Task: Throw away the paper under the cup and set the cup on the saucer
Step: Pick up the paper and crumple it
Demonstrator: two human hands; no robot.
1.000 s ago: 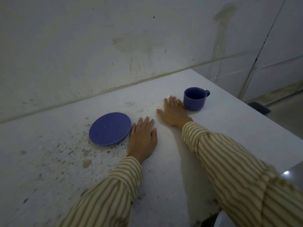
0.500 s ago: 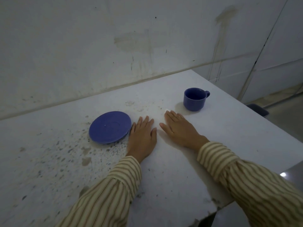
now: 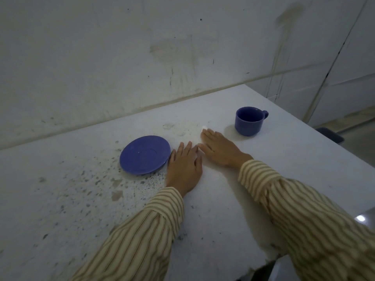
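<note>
Now both hands flat, fingers [image 3: 209, 136] loosely spread; cup [image 3: 249, 121] just beyond right fingertips.

One cup [image 3: 249, 121], one saucer [image 3: 144, 154], two hands.

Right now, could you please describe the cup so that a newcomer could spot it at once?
Start at the white table against the stained wall. Near its far right corner, beyond the right hand, stands a small blue cup, upright and empty. Unlike the flat blue saucer to the left, it is tall with a handle pointing right.
</note>
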